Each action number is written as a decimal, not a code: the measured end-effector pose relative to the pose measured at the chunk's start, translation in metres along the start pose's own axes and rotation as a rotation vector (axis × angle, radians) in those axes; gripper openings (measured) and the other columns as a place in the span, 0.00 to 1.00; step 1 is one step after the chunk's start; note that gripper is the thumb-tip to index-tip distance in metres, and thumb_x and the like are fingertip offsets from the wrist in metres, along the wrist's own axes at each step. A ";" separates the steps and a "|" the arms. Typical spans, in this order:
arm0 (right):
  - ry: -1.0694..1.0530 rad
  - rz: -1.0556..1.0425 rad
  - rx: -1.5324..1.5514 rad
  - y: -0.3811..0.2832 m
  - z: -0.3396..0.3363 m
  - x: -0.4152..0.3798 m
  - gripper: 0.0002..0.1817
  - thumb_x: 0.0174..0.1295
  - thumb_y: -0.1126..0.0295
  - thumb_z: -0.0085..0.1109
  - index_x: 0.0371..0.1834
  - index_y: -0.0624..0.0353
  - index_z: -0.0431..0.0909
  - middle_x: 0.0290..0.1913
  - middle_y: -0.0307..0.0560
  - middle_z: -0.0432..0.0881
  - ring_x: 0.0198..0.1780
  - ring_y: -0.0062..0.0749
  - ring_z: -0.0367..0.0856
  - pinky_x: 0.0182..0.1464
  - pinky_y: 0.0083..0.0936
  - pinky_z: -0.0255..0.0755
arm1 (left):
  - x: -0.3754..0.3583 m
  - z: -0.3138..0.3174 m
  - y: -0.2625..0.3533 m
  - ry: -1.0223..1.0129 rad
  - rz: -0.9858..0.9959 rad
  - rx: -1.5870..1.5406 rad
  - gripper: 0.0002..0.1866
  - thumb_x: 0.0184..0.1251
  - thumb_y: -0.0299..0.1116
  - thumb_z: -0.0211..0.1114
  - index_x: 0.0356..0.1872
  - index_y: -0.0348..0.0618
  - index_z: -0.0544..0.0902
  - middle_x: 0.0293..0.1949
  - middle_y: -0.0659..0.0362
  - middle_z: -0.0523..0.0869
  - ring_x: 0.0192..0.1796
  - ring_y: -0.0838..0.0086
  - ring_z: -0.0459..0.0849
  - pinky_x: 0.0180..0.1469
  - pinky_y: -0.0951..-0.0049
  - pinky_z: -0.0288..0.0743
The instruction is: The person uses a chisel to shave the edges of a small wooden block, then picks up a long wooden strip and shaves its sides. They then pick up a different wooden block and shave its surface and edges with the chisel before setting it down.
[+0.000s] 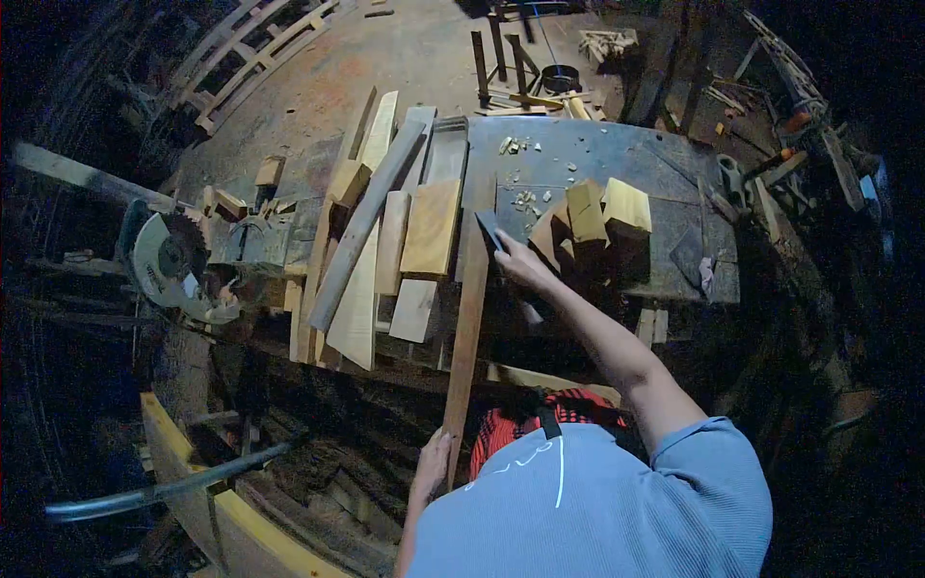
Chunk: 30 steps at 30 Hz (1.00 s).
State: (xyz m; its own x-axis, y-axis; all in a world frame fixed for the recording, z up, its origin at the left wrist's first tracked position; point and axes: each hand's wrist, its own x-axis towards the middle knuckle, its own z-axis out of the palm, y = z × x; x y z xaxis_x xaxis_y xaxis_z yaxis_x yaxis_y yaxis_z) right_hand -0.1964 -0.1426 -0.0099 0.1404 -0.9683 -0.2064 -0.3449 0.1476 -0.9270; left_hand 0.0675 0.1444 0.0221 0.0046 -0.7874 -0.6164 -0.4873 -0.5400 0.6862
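A long narrow wooden strip [469, 308] runs from the workbench [665, 173] down toward my body. My left hand [433, 464] grips its near end. My right hand [517, 260] is stretched out over the strip's far part, holding a small dark flat tool [489, 229] against the wood. Right of that hand stand several yellow wood blocks [602, 220].
Several planks and offcuts [385, 231] lie stacked left of the strip. A circular saw [173, 262] sits at the bench's left end. Wood chips [520, 173] are scattered on the bench top. Wood frames and scrap lie on the floor beyond; a dark curved bar [164, 489] is at lower left.
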 end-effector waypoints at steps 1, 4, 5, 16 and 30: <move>-0.117 0.116 -0.091 -0.018 -0.006 -0.011 0.30 0.58 0.62 0.45 0.64 0.57 0.53 0.51 0.61 0.71 0.48 0.46 0.74 0.47 0.31 0.67 | 0.002 0.002 -0.004 0.019 0.012 -0.002 0.24 0.68 0.44 0.43 0.55 0.35 0.68 0.48 0.47 0.77 0.52 0.66 0.74 0.53 0.71 0.65; -0.178 -0.004 -0.127 0.022 0.022 -0.037 0.30 0.58 0.62 0.46 0.64 0.57 0.53 0.54 0.63 0.69 0.54 0.46 0.71 0.52 0.31 0.64 | -0.002 0.004 0.006 0.011 -0.004 -0.007 0.23 0.68 0.44 0.43 0.55 0.34 0.68 0.49 0.47 0.77 0.53 0.65 0.74 0.54 0.72 0.65; -0.181 0.035 -0.116 0.015 0.020 -0.046 0.30 0.58 0.62 0.46 0.64 0.57 0.53 0.54 0.63 0.69 0.54 0.45 0.71 0.53 0.30 0.63 | -0.002 0.006 0.005 0.008 -0.014 -0.011 0.23 0.68 0.44 0.43 0.55 0.34 0.68 0.49 0.47 0.77 0.53 0.65 0.74 0.54 0.72 0.65; -0.203 0.165 -0.094 0.003 0.003 0.004 0.31 0.56 0.63 0.46 0.64 0.60 0.53 0.58 0.62 0.65 0.58 0.45 0.67 0.57 0.32 0.60 | 0.003 0.010 -0.021 0.035 -0.034 -0.022 0.22 0.67 0.42 0.46 0.54 0.35 0.69 0.48 0.47 0.77 0.52 0.65 0.75 0.53 0.71 0.66; -0.144 0.014 -0.241 0.027 -0.007 0.060 0.32 0.53 0.63 0.47 0.62 0.62 0.56 0.58 0.61 0.66 0.58 0.46 0.67 0.58 0.29 0.60 | -0.006 0.008 -0.011 0.016 0.006 0.001 0.23 0.68 0.43 0.44 0.54 0.35 0.69 0.47 0.47 0.77 0.51 0.66 0.75 0.52 0.71 0.66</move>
State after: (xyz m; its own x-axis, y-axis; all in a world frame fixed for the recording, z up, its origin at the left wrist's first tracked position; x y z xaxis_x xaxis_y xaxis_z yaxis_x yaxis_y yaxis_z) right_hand -0.2038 -0.1980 -0.0452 0.2583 -0.9255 -0.2770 -0.5565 0.0918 -0.8258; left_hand 0.0658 0.1574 0.0151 0.0153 -0.7954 -0.6059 -0.4885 -0.5346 0.6896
